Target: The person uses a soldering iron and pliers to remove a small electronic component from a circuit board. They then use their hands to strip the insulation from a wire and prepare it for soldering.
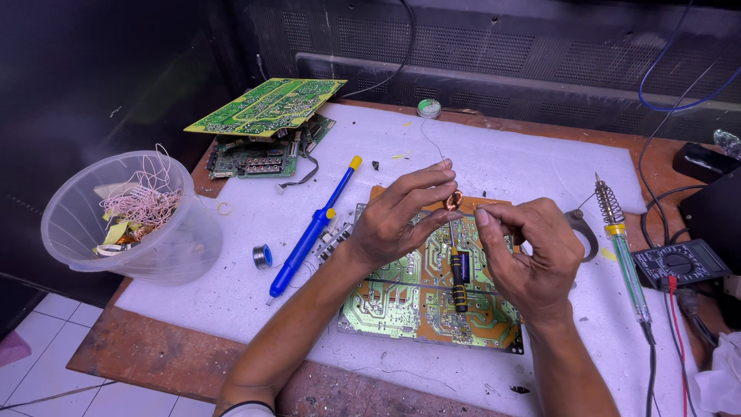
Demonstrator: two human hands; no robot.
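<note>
My left hand (pixel 401 216) pinches a small copper wire coil (pixel 453 201) between thumb and fingers, above a green and orange circuit board (pixel 401 297) that lies on the white foam mat (pixel 502 162). My right hand (pixel 529 255) is closed just right of the coil, its thumb and fingertips pinched together close to it, apparently on a fine wire end. A black and blue cylindrical tool (pixel 459 279) lies on the board below both hands.
A blue desoldering pump (pixel 312 230) and a solder spool (pixel 262 255) lie left of the board. Stacked circuit boards (pixel 266 108) sit at back left, beside a clear plastic tub (pixel 127 220) of wire scraps. A soldering iron (pixel 625 255) and multimeter (pixel 679 262) lie at the right.
</note>
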